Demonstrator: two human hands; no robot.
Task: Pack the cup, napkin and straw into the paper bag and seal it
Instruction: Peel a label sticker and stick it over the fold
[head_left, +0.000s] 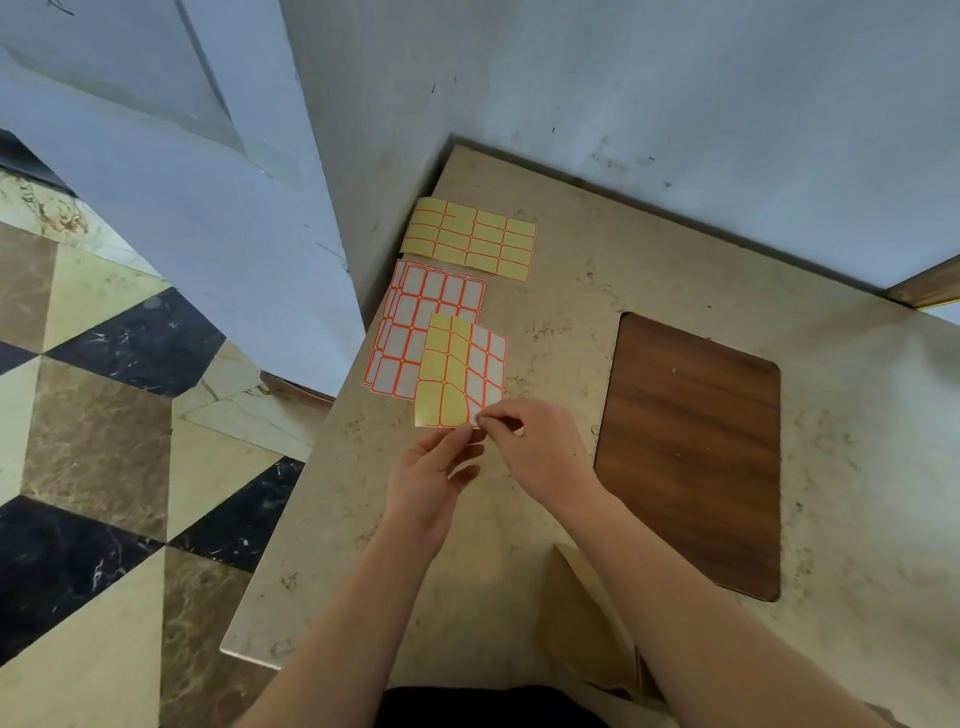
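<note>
Left hand (431, 478) pinches held label sheet (457, 371) steady near tabletop (561, 291) left edge | right hand (535, 441) pinches its corner, likely peeling a seal | paper bag (582, 623) waits at near edge.

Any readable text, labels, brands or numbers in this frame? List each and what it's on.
None readable.
Yellow label sheet by the wall: blank labels, orange outlines only.
White label sheets: blank, red-orange borders only.
Yellow sheet pinched by the left hand and right hand: blank.
Paper bag at the near edge: no print visible; partly hidden by the arm.
</note>
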